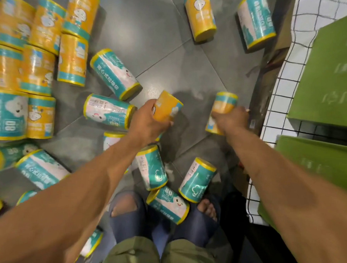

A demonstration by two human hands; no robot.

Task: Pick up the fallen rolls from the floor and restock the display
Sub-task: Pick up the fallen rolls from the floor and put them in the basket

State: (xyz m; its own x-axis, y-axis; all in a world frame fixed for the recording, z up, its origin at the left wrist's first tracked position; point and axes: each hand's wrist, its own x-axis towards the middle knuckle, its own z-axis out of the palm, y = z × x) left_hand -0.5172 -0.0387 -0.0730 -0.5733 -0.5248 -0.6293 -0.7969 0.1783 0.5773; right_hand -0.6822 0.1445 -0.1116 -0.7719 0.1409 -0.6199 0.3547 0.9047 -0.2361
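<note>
Bright, soft light from overhead. Faint diffuse shadows on the grey floor (191, 72) near centre. Sheen on stacked rolls (39, 44) at ten o'clock. Slight motion blur throughout, with smeared print on green boxes (332, 75) at three o'clock. Stretched toward edges.

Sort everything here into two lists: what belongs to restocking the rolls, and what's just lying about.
Job in hand: left hand gripping an orange roll; right hand gripping a second orange roll; fallen teal rolls; stacked display rolls.

Lying about: green boxes; wire grid panel; dark slippers.
</note>
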